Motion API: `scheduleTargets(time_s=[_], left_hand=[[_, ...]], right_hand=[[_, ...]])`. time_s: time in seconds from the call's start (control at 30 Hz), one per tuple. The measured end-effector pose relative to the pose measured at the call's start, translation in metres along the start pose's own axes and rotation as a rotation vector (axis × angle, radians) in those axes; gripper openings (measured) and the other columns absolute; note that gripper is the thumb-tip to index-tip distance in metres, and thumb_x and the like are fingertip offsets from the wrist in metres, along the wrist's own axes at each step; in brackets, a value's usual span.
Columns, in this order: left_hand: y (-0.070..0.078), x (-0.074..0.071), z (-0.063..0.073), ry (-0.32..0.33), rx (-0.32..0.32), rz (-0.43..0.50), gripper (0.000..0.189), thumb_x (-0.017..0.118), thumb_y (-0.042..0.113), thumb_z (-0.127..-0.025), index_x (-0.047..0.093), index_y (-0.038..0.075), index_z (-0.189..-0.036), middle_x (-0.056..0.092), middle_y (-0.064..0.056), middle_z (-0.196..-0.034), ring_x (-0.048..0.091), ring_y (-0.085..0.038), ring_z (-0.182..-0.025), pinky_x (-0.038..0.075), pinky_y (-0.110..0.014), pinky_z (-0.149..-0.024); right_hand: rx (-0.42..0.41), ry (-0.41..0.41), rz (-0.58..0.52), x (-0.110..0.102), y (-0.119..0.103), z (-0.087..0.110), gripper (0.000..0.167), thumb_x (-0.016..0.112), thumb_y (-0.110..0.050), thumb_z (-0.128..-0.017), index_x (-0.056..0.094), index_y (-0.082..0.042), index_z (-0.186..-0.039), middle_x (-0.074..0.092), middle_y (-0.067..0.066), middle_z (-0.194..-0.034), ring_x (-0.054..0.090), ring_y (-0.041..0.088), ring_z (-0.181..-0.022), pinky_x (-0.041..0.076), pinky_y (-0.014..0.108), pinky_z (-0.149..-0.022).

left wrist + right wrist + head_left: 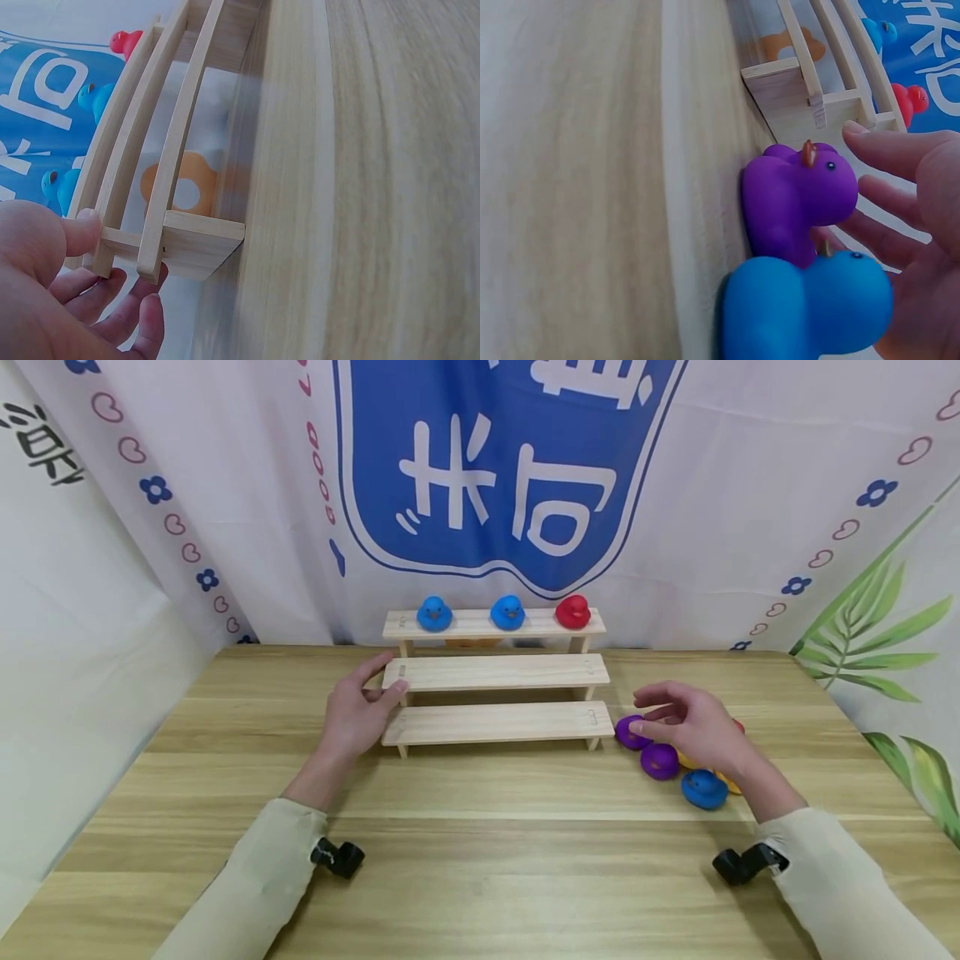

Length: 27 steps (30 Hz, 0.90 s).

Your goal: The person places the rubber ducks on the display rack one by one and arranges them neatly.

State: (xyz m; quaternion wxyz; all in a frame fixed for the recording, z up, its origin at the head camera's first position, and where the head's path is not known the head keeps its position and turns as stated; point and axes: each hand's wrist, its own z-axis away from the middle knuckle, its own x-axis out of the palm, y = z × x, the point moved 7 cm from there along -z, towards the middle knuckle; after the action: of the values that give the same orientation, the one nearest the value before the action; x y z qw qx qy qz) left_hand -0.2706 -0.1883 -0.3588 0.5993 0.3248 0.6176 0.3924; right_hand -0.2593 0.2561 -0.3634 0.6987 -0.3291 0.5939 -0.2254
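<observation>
A three-tier wooden display stand (498, 724) stands on the table. My left hand (362, 710) holds its left end, thumb on the middle tier and fingers curled at the board ends in the left wrist view. Two blue rubber ducks (434, 614) and a red rubber duck (573, 612) sit on the top tier. My right hand (693, 727), its fingers loosely bent and apart, hovers over a group of rubber ducks right of the stand. Among them are purple ducks (799, 199) and a blue duck (802, 307); yellow and red ones are partly hidden by the hand.
The wood-grain table (480, 860) reaches back to a printed white cloth (285, 527) hanging close behind the stand. An orange flower shape with a white centre (202, 176) shows through the stand. Small black mounts (341, 857) sit at both cuffs.
</observation>
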Motion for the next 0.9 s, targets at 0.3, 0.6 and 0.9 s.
scheduleTargets(time_s=[0.3, 0.6, 0.9], left_hand=[[0.0022, 0.0026, 0.0013, -0.007, 0.014, 0.001, 0.06, 0.063, 0.034, -0.108, 0.042, 0.028, -0.164, 0.04, -0.005, -0.172, 0.064, -0.025, -0.112, 0.053, -0.022, -0.073], [0.0012, 0.0017, 0.0011, 0.001, 0.013, -0.007, 0.06, 0.063, 0.034, -0.108, 0.043, 0.027, -0.164, 0.041, -0.004, -0.171, 0.063, -0.022, -0.106, 0.052, -0.022, -0.07], [0.0003, -0.0009, 0.0004, 0.005, 0.009, -0.009, 0.06, 0.063, 0.035, -0.108, 0.042, 0.028, -0.164, 0.041, -0.003, -0.171, 0.062, -0.021, -0.105, 0.051, -0.023, -0.069]], right_hand=[[0.0, -0.031, 0.07, 0.0053, 0.0054, 0.004, 0.056, 0.081, -0.037, -0.096, 0.065, -0.005, -0.139, 0.07, 0.022, -0.134, 0.071, 0.037, -0.118, 0.063, 0.047, -0.094], [0.005, -0.035, 0.137, 0.0087, 0.0063, 0.0024, 0.054, 0.083, -0.042, -0.093, 0.07, -0.009, -0.132, 0.071, 0.022, -0.131, 0.069, 0.038, -0.116, 0.064, 0.049, -0.089], [0.002, -0.032, 0.172, 0.0105, 0.0029, -0.0004, 0.048, 0.083, -0.039, -0.093, 0.072, -0.01, -0.129, 0.072, 0.02, -0.125, 0.069, 0.036, -0.113, 0.064, 0.047, -0.086]])
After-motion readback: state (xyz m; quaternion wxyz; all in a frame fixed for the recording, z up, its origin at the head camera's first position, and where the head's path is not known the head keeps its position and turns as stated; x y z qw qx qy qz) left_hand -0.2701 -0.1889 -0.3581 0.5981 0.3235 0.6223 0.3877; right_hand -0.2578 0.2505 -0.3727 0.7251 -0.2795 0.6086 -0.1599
